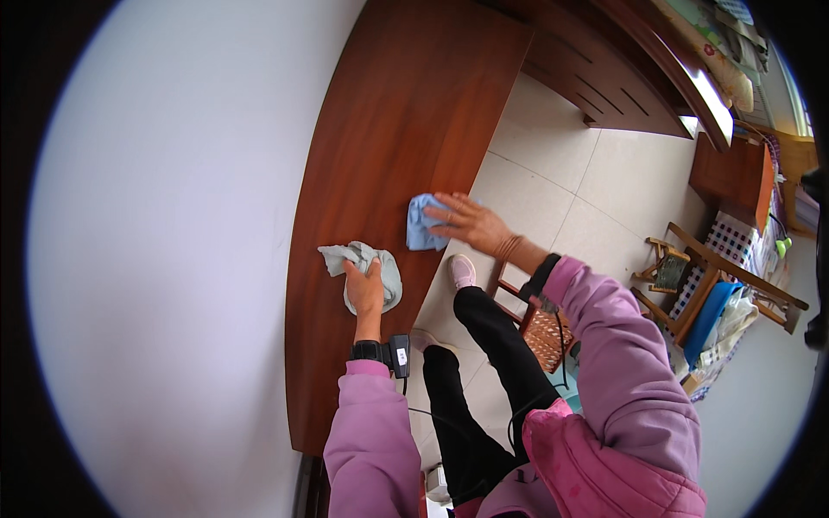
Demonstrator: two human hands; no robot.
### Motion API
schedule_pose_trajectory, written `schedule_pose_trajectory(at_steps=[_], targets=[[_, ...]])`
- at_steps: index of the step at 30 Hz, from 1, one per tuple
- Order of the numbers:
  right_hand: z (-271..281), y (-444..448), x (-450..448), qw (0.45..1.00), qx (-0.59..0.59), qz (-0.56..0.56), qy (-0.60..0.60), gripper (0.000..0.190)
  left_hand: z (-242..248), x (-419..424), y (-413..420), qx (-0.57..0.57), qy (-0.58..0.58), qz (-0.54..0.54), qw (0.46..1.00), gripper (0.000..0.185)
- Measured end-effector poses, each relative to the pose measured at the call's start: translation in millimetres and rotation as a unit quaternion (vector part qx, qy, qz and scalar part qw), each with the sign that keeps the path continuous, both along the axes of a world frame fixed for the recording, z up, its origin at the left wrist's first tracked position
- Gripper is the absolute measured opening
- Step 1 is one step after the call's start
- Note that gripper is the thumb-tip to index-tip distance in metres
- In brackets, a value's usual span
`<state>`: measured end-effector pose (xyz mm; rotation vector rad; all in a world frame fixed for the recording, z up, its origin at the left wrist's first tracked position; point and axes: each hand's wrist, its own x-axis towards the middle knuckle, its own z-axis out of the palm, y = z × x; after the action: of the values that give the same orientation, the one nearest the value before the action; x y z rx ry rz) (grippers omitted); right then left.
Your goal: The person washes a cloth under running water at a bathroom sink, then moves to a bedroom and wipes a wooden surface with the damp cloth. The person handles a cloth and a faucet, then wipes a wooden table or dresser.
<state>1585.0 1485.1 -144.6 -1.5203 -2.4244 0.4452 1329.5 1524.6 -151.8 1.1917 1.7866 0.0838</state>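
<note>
My left hand (366, 288) grips a crumpled grey-green cloth (390, 280) on the reddish-brown wooden tabletop (395, 129). The thumb and fingers sink into its folds, and one end sticks out to the left. Farther along the table's right edge lies a folded light-blue cloth (418, 226). Over it my right hand (469, 223) is stretched flat, palm down, with its fingers apart and slightly blurred. Part of the blue cloth is hidden beneath those fingers. Black bands with small devices circle both wrists, and a cable runs from each.
A white wall (181, 226) borders the table's left side. Under my right forearm stands a low seat with a woven top (547, 340). A wooden chair (696, 304), a small folding stool (667, 265) and a brown cabinet (735, 175) are at the right. Pale floor tiles (550, 155) lie between.
</note>
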Motion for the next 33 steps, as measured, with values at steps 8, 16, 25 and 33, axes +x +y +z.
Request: schedule_pose_trajectory(at_steps=[8, 16, 25, 33], targets=[[1.6, 155.5, 167.7, 0.909, 0.087, -0.394, -0.105, 0.055, -2.7, 7.1, -2.6, 0.036, 0.055, -0.062, 0.996, 0.048], [6.0, 170.6, 105.3, 0.925, 0.133, -0.351, -0.062, 0.046, -0.3, 2.5, 2.6, -0.014, 0.071, -0.106, 0.992, 0.049], [11.3, 211.7, 156.8, 0.835, 0.099, -0.529, -0.118, 0.049, 7.7, 6.8, 10.6, -0.064, 0.077, -0.097, 0.990, 0.055], [0.2, 296.9, 117.6, 0.906, 0.118, -0.404, -0.048, 0.057, 8.2, 8.1, 10.6, -0.025, 0.066, -0.105, 0.992, 0.045]])
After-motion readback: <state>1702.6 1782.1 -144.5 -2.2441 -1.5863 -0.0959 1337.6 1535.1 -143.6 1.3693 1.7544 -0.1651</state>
